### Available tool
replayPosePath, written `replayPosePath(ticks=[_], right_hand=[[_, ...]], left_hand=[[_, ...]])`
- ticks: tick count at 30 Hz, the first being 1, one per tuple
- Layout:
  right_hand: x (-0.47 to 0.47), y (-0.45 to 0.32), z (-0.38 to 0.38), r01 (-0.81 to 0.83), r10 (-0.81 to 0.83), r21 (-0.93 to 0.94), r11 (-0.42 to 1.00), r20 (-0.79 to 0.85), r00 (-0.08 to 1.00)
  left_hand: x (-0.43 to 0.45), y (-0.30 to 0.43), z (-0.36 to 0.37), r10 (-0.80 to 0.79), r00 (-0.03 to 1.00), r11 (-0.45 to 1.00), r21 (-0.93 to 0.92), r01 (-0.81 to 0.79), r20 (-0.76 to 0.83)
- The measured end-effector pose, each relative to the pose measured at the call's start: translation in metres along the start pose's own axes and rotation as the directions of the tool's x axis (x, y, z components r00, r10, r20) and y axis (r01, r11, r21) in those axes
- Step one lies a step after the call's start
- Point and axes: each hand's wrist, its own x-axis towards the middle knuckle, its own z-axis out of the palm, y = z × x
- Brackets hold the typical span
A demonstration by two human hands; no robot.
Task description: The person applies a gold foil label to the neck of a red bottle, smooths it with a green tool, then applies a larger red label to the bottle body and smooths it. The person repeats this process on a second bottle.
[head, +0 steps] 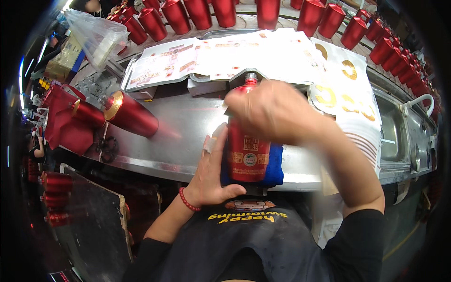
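A red bottle (246, 171) with gold printing and a clear threaded neck lies in front of me on a blue cloth (277, 169), its neck pointing away. My left hand (208, 172) is along its left side, fingers extended and thumb apart; whether it touches the bottle is unclear. Over the bottle's upper part is my right hand (267, 109), blurred, with its fingers curled. The corner of a dark flat piece (229, 112) sticks out under these fingers; most of it is hidden. Printed decal sheets (218, 58) lie just beyond the bottle.
Two red bottles with gold collars (135, 118) lie at left, near black-handled scissors (107, 146) and a red cloth (72, 130). Red bottles (225, 14) line a conveyor behind. Sheets with gold decals (347, 84) and a sink (393, 130) are at right.
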Motion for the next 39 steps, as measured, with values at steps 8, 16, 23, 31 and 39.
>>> replayPosePath(ticks=[8, 16, 23, 31, 39], right_hand=[[-0.041, -0.008, 0.068, -0.184, 0.568, 0.613, 0.769, -0.522, 0.636], [-0.095, -0.056, 0.117, -0.32, 0.892, 0.885, 0.339, -0.195, 0.408], [-0.114, -0.054, 0.135, 0.12, 0.855, 0.993, 0.022, -0.081, 0.512], [-0.141, -0.049, 0.138, 0.228, 0.854, 0.951, -0.208, 0.063, 0.516], [-0.128, -0.04, 0.13, 0.071, 0.832, 0.997, -0.009, -0.032, 0.554]], left_hand=[[0.003, 0.01, 0.012, 0.185, 0.977, 0.919, 0.371, -0.135, -0.103], [-0.014, -0.016, 0.028, 0.08, 0.982, 0.975, 0.217, -0.041, -0.174], [-0.016, -0.023, 0.034, 0.046, 0.979, 0.988, 0.154, -0.015, -0.198], [-0.004, 0.009, 0.014, 0.434, 0.899, 0.753, 0.575, -0.32, -0.068], [0.018, 0.018, 0.015, 0.519, 0.843, 0.654, 0.57, -0.497, 0.14]])
